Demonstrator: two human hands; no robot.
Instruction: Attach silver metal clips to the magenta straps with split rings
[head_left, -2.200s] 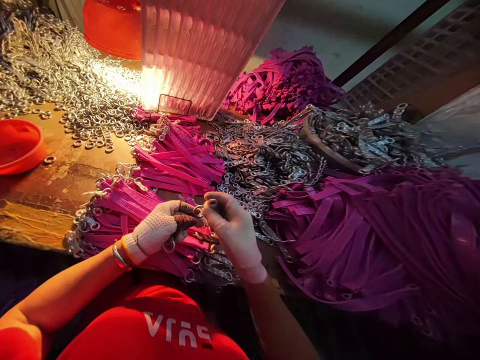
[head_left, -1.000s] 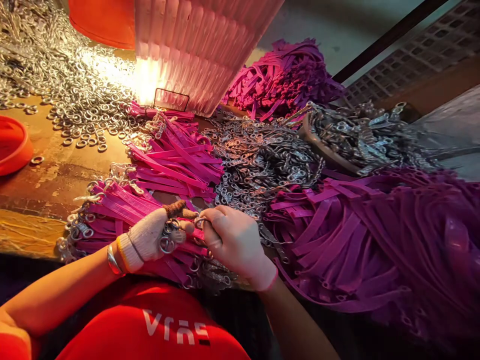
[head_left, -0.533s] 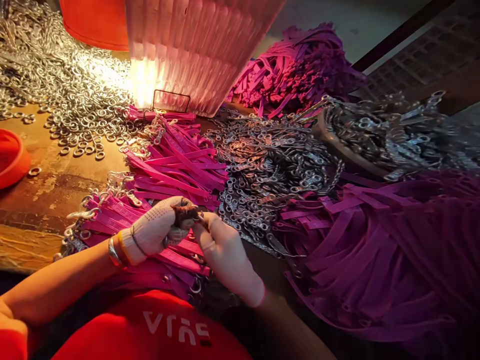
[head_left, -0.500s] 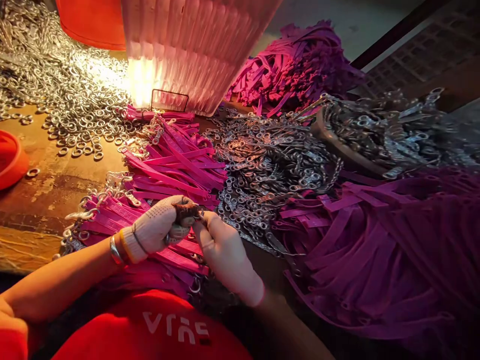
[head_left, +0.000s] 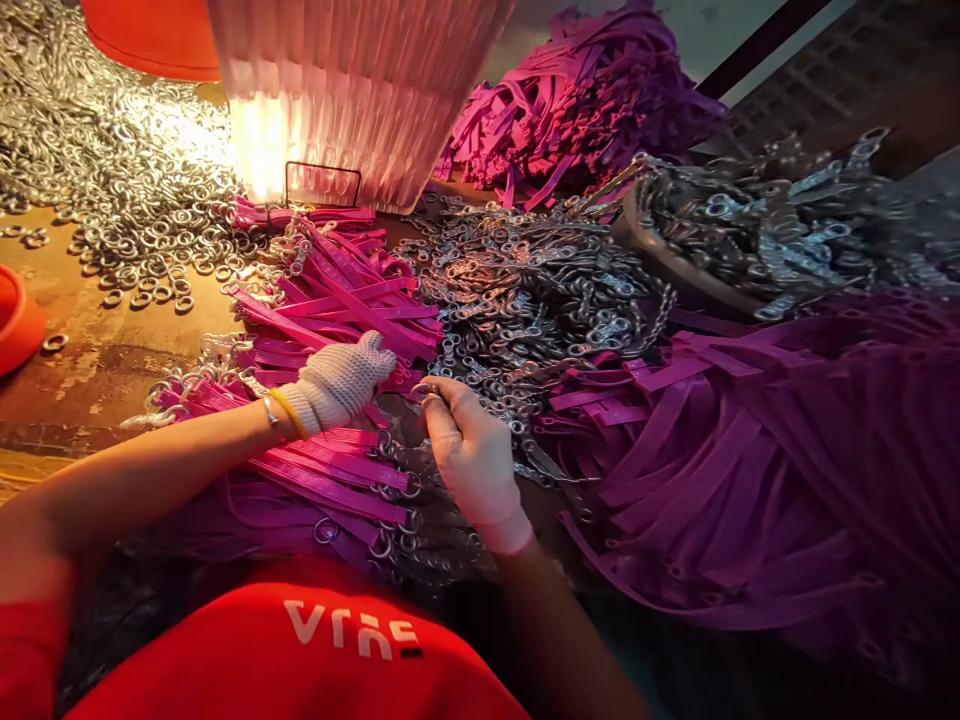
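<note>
My left hand, in a dotted white knit glove with a yellow cuff, is closed just above the pink straps. Its fingertips are turned away, so what they hold is hidden. My right hand, in a plain pale glove, pinches a small metal piece between thumb and forefinger; its exact shape is hard to make out. The two hands are slightly apart. Below them, many pink straps carry metal rings at their right ends and metal clasps at their left ends.
Loose metal rings cover the left back of the table. Chain-like metal links are heaped in the middle, beside a container of metal parts. Purple straps lie at right, with another pile behind a ribbed translucent panel.
Both hands were together, fingers meeting. Now my left hand has turned over, back upward, and moved slightly up; my right hand has drawn a little to the right. The view has shifted somewhat.
</note>
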